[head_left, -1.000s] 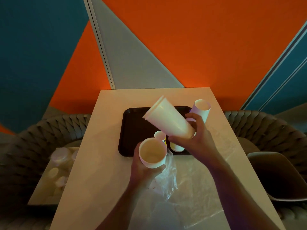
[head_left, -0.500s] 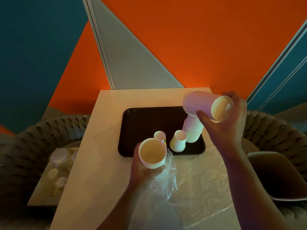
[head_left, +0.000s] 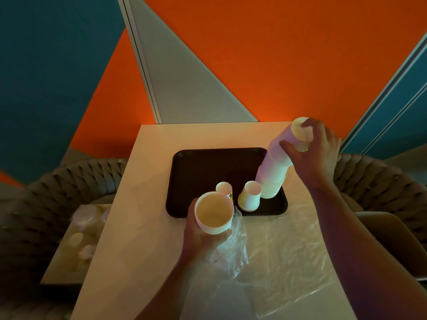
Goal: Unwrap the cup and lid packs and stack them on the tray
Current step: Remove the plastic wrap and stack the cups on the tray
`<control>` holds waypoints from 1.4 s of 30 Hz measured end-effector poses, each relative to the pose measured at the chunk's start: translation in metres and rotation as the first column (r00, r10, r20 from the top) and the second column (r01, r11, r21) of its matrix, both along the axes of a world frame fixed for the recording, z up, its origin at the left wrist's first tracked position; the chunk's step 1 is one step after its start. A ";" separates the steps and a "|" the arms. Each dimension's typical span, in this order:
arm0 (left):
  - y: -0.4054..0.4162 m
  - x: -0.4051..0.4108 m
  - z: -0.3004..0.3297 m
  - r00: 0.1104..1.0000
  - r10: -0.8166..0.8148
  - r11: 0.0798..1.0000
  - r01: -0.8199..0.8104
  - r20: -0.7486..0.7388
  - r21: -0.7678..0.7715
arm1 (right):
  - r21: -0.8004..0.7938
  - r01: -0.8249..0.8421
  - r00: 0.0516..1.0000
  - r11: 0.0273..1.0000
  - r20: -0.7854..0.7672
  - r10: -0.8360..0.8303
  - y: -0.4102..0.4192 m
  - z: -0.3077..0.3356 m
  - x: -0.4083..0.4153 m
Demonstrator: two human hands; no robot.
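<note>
The right hand (head_left: 316,148) grips the top of a tall stack of cups (head_left: 275,167), which leans and stands at the right near corner of the dark tray (head_left: 198,172) on the counter (head_left: 138,227). The left hand (head_left: 203,234) holds a single open cup (head_left: 213,212), mouth up, above the tray's near edge. Two small inverted cups (head_left: 250,197) stand on the tray beside the stack. Clear plastic wrap (head_left: 277,257) lies crumpled on the counter near the person.

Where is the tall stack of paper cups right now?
In the head view, the tall stack of cups stands upside down at the right edge of the dark tray, beside a small upturned cup, with the right hand gripping its top.
</note>
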State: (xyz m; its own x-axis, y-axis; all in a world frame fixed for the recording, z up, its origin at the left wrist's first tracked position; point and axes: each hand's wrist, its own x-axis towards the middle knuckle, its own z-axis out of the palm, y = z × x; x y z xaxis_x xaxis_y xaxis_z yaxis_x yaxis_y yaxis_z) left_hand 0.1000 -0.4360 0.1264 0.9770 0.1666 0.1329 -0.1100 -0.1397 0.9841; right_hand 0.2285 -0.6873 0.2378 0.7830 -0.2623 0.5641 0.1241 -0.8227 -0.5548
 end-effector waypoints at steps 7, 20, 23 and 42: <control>0.000 0.001 -0.001 1.000 0.013 1.000 -0.013 0.005 -0.007 | -0.116 -0.002 0.910 0.993 -0.413 -0.047 0.001 -0.031 0.003; 0.000 0.003 -0.002 1.000 0.004 1.000 -0.005 -0.004 -0.026 | 0.012 -0.119 0.958 0.993 -0.262 0.118 0.043 -0.028 -0.036; 0.000 0.003 -0.006 1.000 0.007 0.999 -0.008 -0.016 -0.042 | 0.174 -0.406 0.852 0.897 -0.284 0.440 0.069 -0.039 -0.060; -0.001 0.003 -0.007 0.998 0.020 0.993 -0.027 -0.058 -0.114 | 0.061 -0.583 0.653 0.810 -0.559 0.512 0.113 -0.047 -0.087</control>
State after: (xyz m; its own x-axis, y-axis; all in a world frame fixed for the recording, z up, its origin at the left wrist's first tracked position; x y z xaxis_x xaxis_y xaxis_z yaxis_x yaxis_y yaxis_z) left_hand 0.1035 -0.4371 0.1198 0.9781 0.2003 0.0560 -0.0516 -0.0273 0.9983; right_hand 0.1416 -0.5742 0.1911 0.9368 0.3497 0.0132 0.2925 -0.7618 -0.5780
